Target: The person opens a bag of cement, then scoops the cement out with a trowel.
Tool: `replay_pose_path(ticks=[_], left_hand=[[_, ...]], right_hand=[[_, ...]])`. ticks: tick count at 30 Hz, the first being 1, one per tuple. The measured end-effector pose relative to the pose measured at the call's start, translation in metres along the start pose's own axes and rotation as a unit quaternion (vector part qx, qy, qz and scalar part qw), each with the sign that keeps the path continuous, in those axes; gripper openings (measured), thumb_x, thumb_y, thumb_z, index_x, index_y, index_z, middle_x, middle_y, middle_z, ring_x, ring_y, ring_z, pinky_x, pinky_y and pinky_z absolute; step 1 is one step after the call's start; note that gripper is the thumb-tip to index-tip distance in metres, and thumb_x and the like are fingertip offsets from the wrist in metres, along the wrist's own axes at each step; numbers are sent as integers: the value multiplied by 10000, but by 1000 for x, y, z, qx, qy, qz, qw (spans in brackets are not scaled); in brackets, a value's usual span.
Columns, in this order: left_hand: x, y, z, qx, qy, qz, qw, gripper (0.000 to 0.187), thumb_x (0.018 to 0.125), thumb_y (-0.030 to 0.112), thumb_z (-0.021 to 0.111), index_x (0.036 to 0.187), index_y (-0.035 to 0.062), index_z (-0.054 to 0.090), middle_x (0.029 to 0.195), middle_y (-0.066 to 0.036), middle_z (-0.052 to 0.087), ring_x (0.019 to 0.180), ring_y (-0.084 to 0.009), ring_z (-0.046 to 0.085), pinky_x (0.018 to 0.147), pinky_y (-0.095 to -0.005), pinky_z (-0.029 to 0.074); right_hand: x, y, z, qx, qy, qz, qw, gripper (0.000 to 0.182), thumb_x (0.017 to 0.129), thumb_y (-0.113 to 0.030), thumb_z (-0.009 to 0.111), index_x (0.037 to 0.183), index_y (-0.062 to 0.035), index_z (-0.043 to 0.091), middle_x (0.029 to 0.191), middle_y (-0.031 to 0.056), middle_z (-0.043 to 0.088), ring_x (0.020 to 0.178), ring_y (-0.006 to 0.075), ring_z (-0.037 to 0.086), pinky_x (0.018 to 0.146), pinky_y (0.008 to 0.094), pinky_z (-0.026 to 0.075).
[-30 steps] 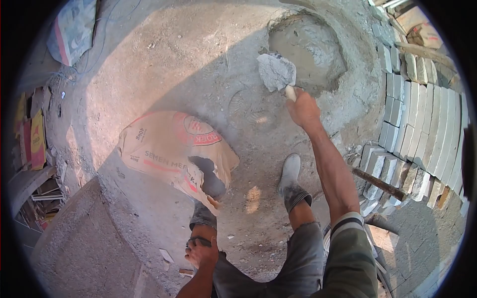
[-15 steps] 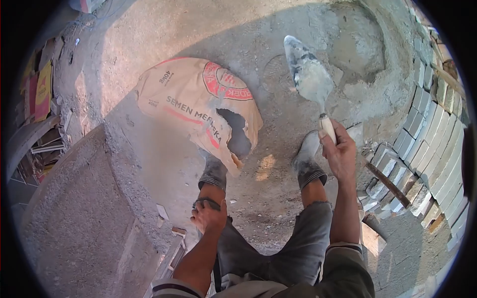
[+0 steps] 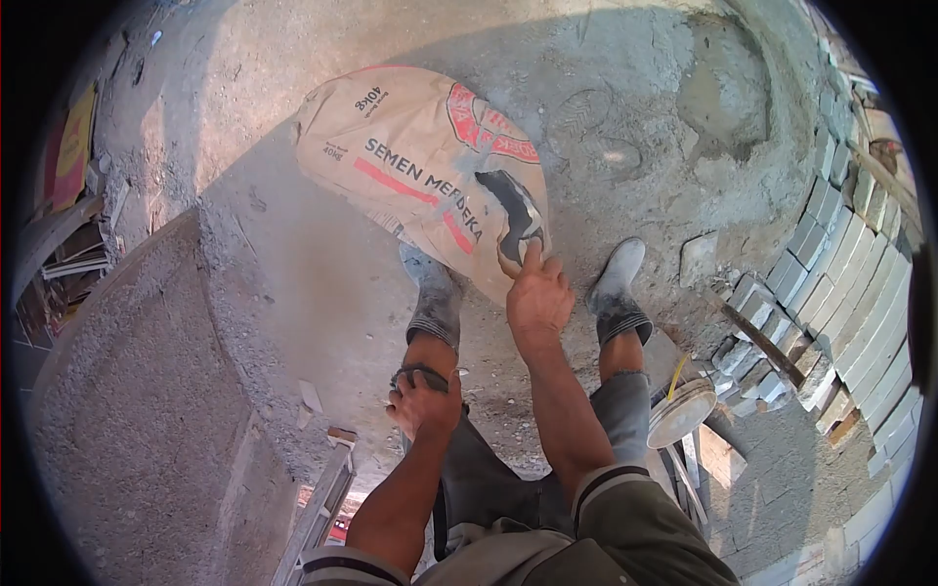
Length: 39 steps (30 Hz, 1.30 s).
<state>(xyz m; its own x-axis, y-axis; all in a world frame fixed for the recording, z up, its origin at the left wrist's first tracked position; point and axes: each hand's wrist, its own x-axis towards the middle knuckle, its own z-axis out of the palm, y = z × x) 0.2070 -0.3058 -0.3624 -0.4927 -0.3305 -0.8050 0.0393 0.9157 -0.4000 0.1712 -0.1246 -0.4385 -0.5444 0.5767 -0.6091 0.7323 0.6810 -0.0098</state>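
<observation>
Left hand (image 3: pixel 422 405) rests clenched on the left knee. Right hand (image 3: pixel 537 298) grips a trowel (image 3: pixel 523 217), its blade dipped into the torn hole of the cement bag (image 3: pixel 420 176) on the ground; no cement is lifted yet. Beyond lies the grey mortar patch (image 3: pixel 718 93).

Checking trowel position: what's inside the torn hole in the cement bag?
A trowel blade pokes into the cement bag tear, handle gripped by the right hand. Beyond it the hole is dark; any contents are hidden.
</observation>
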Motion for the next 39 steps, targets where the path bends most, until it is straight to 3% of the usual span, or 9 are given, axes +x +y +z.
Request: replay_pose_path(ticks=[5, 11, 17, 19, 23, 25, 28, 31, 39], left_hand=[[13, -23, -3, -28, -21, -2, 999, 742, 814, 649, 499, 1281, 75, 542, 1363, -120, 440, 1189, -323, 461, 948, -449, 375], [19, -44, 0, -75, -46, 5, 996, 750, 803, 640, 498, 1301, 79, 519, 1372, -120, 433, 1215, -342, 430, 986, -472, 337], [18, -45, 2, -83, -53, 31, 995, 749, 802, 635, 502, 1299, 75, 518, 1382, -131, 417, 1214, -348, 428, 987, -480, 333], [18, -44, 0, -83, -50, 33, 995, 752, 802, 635, 502, 1301, 73, 516, 1384, -135, 415, 1214, -349, 428, 987, -479, 334], [19, -37, -3, -63, -40, 34, 997, 764, 801, 642, 498, 1302, 65, 514, 1381, -141, 416, 1215, -357, 426, 989, -475, 333], [14, -34, -1, -54, -35, 32, 997, 768, 801, 645, 497, 1302, 64, 515, 1380, -141, 417, 1218, -360, 424, 990, -474, 333], [10, -26, 4, -40, -27, 29, 998, 770, 800, 649, 495, 1299, 63, 517, 1382, -143, 416, 1225, -366, 419, 991, -476, 332], [6, -20, 8, -33, -35, 23, 999, 770, 801, 651, 494, 1296, 62, 518, 1378, -145, 421, 1226, -368, 419, 987, -475, 334], [-2, -4, 10, -8, -14, -3, 1000, 760, 808, 657, 482, 1285, 68, 533, 1355, -148, 452, 1210, -360, 434, 977, -476, 336]], right_hand=[[-2, 11, -13, -85, -5, 15, 996, 455, 861, -198, 557, 1305, -183, 458, 982, 130, 566, 934, 317, 609, 767, 453, 470], [69, -5, 25, -129, -66, -51, 988, 358, 855, -236, 582, 1174, -89, 511, 985, 156, 610, 875, 341, 650, 738, 451, 515], [88, 2, 18, -32, -152, -79, 985, 378, 786, -102, 590, 1145, 4, 533, 991, 244, 639, 890, 360, 655, 783, 453, 520], [86, 16, 34, 147, -173, -45, 973, 366, 784, -75, 541, 1136, 26, 535, 943, 280, 640, 892, 365, 655, 768, 443, 516], [90, 20, 53, 222, -109, -69, 966, 370, 760, -148, 616, 1097, 1, 588, 954, 276, 643, 904, 403, 635, 765, 431, 501], [100, 22, 55, 276, -130, -81, 949, 346, 765, -111, 645, 1088, 6, 607, 827, 216, 665, 705, 317, 663, 630, 381, 510], [92, 23, 28, 395, -261, -23, 881, 335, 792, -124, 595, 1096, 17, 589, 746, 133, 636, 581, 197, 613, 550, 347, 482], [89, 33, 34, 433, -266, -32, 860, 381, 792, -150, 624, 1141, -1, 592, 736, 65, 605, 544, 122, 537, 497, 294, 448], [67, 65, 43, 509, -269, -6, 818, 407, 831, -109, 664, 1212, -6, 563, 753, 22, 614, 546, 82, 517, 491, 263, 437]])
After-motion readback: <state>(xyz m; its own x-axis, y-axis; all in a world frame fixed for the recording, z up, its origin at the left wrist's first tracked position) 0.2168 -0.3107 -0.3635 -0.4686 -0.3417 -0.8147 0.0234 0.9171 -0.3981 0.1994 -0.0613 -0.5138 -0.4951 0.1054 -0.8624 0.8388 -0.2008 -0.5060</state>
